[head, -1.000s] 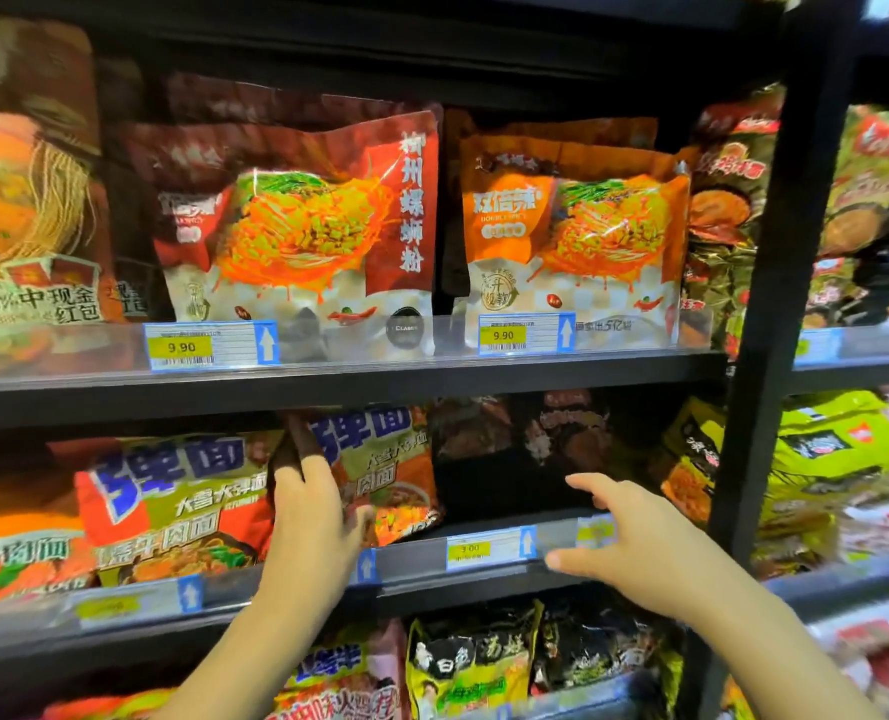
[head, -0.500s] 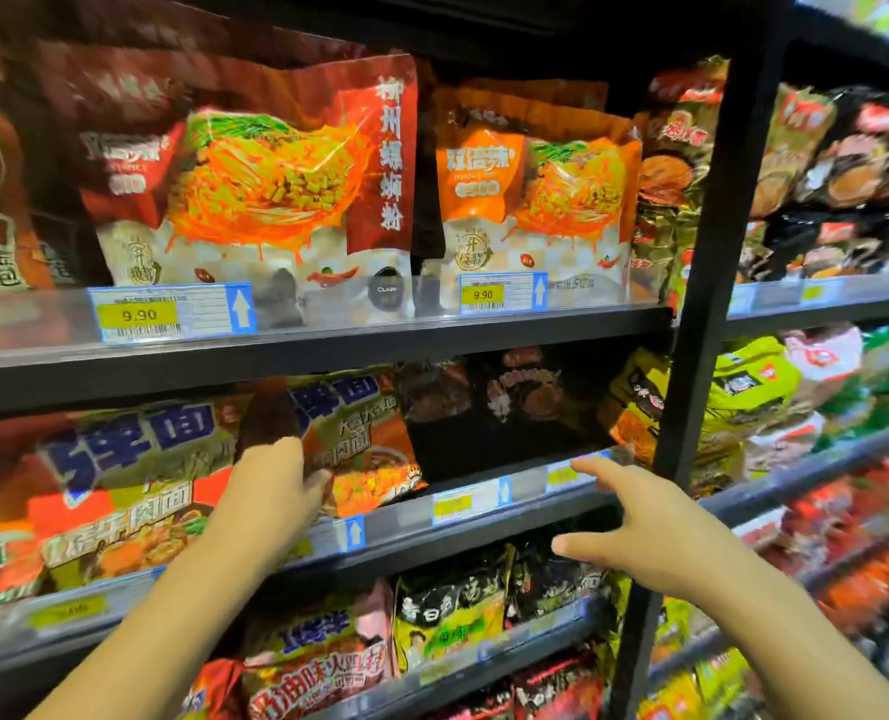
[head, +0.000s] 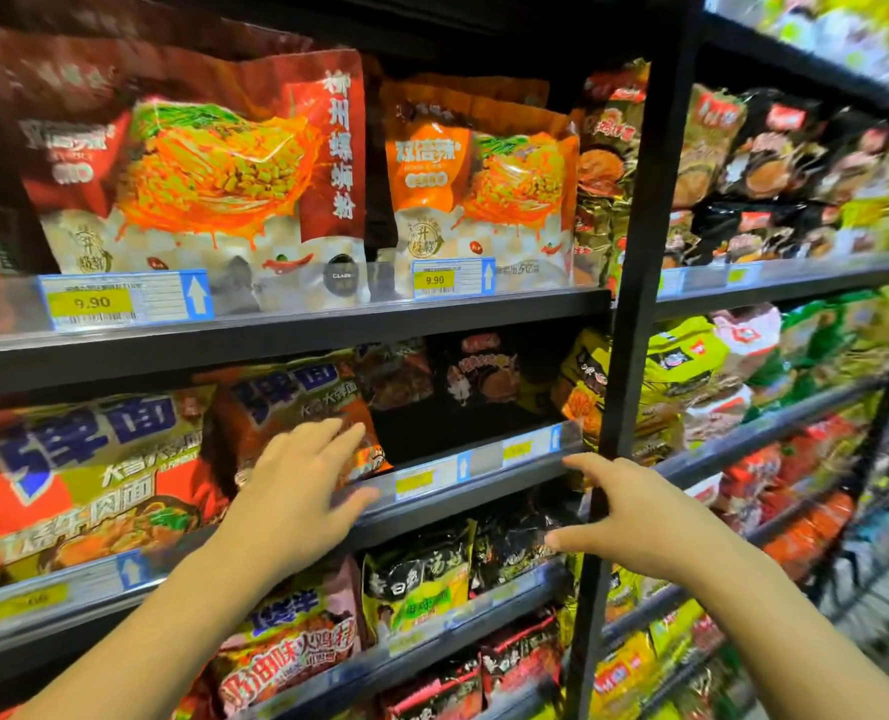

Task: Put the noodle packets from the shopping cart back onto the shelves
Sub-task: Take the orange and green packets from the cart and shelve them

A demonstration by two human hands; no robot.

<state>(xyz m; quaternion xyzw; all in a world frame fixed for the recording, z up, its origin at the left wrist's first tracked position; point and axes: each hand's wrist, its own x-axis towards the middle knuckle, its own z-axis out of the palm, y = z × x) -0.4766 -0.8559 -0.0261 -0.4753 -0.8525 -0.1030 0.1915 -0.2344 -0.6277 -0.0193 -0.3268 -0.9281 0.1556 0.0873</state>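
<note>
An orange noodle packet with blue characters [head: 296,397] stands on the middle shelf [head: 473,472]. My left hand [head: 296,485] is in front of its lower part with fingers straight, holding nothing; whether it touches the packet I cannot tell. My right hand [head: 634,511] hovers empty with loosely spread fingers in front of the shelf edge, near the black upright post [head: 634,304]. A dark gap [head: 432,433] lies on the shelf to the right of the orange packet. No shopping cart is in view.
Large red [head: 198,163] and orange [head: 478,189] noodle bags stand on the upper shelf behind price tags [head: 125,301]. More orange packets [head: 78,480] fill the middle shelf's left. Lower shelves hold mixed packets [head: 416,584]. Another shelf bay [head: 775,226] is at the right.
My left hand has let go of the orange packet and drawn back with fingers straight. The view has swung right, and my right hand stays low near the post.
</note>
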